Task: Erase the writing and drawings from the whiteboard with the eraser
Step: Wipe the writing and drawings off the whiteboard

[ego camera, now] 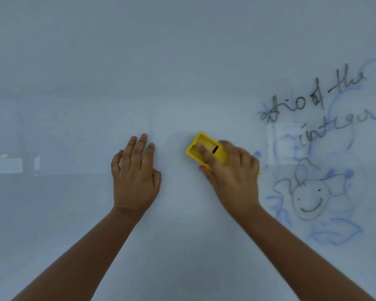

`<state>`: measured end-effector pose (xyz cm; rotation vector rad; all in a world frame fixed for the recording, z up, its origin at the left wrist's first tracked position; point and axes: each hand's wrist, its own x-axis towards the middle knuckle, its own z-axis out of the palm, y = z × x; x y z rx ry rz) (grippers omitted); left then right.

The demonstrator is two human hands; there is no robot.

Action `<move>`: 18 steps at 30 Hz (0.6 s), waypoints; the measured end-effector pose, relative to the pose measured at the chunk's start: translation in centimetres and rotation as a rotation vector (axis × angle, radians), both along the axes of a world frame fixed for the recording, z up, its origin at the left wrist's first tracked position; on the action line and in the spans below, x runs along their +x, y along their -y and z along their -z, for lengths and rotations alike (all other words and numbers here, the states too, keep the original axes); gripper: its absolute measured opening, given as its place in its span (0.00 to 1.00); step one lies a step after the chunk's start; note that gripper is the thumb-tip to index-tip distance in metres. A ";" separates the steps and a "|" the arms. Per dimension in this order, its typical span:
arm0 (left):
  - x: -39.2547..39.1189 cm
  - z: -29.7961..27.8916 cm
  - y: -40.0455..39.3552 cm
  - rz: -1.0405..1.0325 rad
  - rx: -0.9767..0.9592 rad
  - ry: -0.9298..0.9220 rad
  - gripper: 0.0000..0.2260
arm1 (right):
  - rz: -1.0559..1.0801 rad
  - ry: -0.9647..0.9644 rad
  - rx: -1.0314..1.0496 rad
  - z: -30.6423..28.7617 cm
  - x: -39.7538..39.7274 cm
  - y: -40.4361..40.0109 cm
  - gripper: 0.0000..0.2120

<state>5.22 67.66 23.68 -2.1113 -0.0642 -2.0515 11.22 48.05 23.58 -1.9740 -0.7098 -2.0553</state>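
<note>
The whiteboard fills the whole frame, and its left and middle stretches read as wiped clean. What is left to erase sits at the right side of the frame: dark handwriting in the upper right, and below it a smiling flower drawing with blue outlines around it.

The right hand, at centre right, holds the yellow eraser flat against the board, its fingers curled over the top and closed around the body. The eraser's long axis runs diagonally, from upper left to lower right. The remaining marks lie to the right of it, near but not touching, so the next stroke likely has to travel rightward, and this hand is the nearer one.

The left hand, left of centre, rests flat on the board, palm down, its fingers extended and empty, well apart from the writing.
</note>
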 end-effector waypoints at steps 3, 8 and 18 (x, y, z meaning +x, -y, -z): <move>0.2 0.2 0.1 -0.004 0.003 0.021 0.20 | 0.055 -0.038 0.082 -3.8 1.5 4.5 0.20; 0.5 0.2 0.0 -0.015 0.016 0.046 0.20 | 0.069 -0.108 0.269 -8.7 3.3 9.5 0.21; 1.0 0.9 0.3 0.002 -0.052 0.083 0.20 | -0.022 -0.086 0.163 -1.9 1.7 6.5 0.20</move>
